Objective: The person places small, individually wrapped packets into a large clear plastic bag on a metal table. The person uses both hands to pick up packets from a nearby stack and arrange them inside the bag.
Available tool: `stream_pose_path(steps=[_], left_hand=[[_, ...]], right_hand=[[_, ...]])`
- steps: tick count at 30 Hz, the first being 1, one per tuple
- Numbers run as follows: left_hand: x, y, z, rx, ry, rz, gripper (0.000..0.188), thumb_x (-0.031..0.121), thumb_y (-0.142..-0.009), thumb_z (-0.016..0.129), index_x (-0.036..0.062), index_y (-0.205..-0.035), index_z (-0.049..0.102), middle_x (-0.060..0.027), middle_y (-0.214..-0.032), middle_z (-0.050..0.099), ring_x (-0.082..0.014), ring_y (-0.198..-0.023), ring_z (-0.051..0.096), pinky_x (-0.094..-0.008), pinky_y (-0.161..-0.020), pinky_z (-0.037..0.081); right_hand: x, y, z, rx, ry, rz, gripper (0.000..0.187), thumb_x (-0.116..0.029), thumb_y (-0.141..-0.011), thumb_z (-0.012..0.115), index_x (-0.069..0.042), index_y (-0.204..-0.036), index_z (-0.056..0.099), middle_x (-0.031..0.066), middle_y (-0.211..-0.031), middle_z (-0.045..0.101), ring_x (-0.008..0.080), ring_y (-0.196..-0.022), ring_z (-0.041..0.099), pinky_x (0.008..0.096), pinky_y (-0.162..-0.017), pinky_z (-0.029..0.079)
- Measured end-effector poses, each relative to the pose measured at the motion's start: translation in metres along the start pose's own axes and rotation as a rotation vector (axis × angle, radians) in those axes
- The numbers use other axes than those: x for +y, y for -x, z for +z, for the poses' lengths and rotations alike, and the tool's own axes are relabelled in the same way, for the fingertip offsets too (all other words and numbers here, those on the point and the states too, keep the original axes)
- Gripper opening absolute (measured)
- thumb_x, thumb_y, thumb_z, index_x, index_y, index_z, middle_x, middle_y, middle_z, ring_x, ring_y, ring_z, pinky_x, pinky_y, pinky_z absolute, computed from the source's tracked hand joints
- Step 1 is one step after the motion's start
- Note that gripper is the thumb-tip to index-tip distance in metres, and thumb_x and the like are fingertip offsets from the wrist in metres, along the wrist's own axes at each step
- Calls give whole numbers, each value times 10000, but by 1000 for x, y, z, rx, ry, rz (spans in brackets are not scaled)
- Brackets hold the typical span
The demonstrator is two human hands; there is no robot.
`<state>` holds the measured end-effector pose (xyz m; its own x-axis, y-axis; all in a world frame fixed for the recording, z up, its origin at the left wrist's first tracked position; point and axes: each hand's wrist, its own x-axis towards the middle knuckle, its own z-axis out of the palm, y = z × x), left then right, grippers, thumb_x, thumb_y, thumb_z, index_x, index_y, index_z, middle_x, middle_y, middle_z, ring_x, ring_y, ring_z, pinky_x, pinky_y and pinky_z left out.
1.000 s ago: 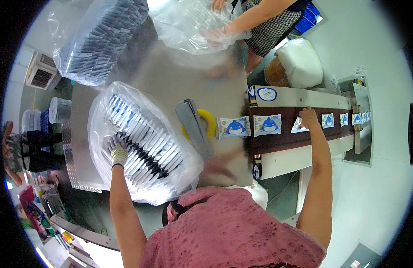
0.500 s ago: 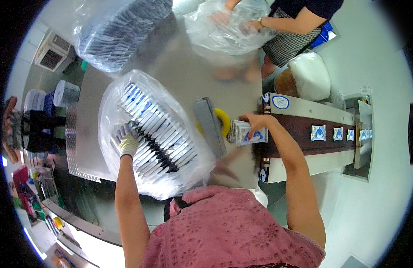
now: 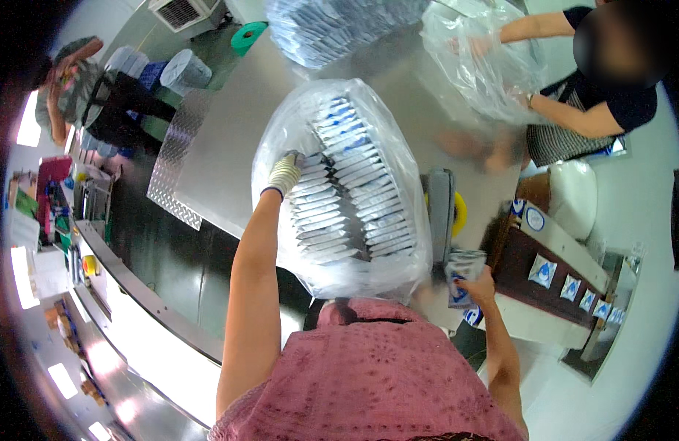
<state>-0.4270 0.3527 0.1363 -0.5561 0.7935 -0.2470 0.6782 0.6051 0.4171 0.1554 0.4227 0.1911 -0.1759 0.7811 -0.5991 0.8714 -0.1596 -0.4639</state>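
From my distant station I had the left hand (image 3: 285, 173), in its striped glove, inside the clear bag (image 3: 289, 112), against the left-hand row of packets (image 3: 317, 209); its fingertips were lost among the wrappers, so I could not tell whether those fingers were grasping anything. My right hand (image 3: 482, 287) was bare, its fingers clenched on a small stack of packets (image 3: 464, 264) near the close edge of the surface (image 3: 222, 158), just beside the end of the conveyor (image 3: 517, 266). The bag lay on the surface before the pink garment (image 3: 383, 367), with a right-hand row of packets (image 3: 370, 187) in it too, both rows packed tight. Between bag and conveyor I saw a long grey tool (image 3: 441, 202) partly hiding a yellow ring (image 3: 461, 213). Single packets (image 3: 543, 270) with a blue figure sat spaced along the belt. Across the surface, a co-worker (image 3: 597, 121) had both hands on a second clear bag (image 3: 494, 81), and a large heap of packets (image 3: 339, 29) stood at the far side
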Motion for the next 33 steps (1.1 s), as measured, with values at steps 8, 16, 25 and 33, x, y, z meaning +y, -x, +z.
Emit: stream_pose_path(steps=[8,16,25,33], left_hand=[[-39,-59,50,114,430,60,303,226,-918,456,48,-1135,569,-194,-984,644,-368,-909,611,-413,-833,457],[-93,-93,69,-17,838,-210,316,244,-929,414,58,-1139,559,-140,-972,627,-281,-840,596,-360,-768,478],[-20,-59,-31,262,930,-432,377,283,-943,420,18,-1177,553,-167,-1069,610,-294,-977,573,-376,-829,447],[-18,-45,-2,189,13,3,473,317,-903,436,118,-1333,432,-213,-1339,441,-389,-1222,424,-451,-1026,330]], right_hand=[[-194,-59,-34,-292,-498,-556,827,-203,-607,824,-21,-1292,397,134,-1199,543,252,-1073,550,368,-930,439],[-462,-127,169,-78,-109,-1062,997,-383,-560,843,66,-1273,310,282,-1202,468,400,-1110,483,446,-980,361],[-458,-171,232,38,885,-1303,838,-394,-669,736,29,-1289,363,157,-1195,510,303,-1156,449,420,-1004,307],[-429,-156,224,32,862,-1323,951,-654,-764,532,64,-1359,341,228,-1423,315,345,-1366,213,473,-1129,101]])
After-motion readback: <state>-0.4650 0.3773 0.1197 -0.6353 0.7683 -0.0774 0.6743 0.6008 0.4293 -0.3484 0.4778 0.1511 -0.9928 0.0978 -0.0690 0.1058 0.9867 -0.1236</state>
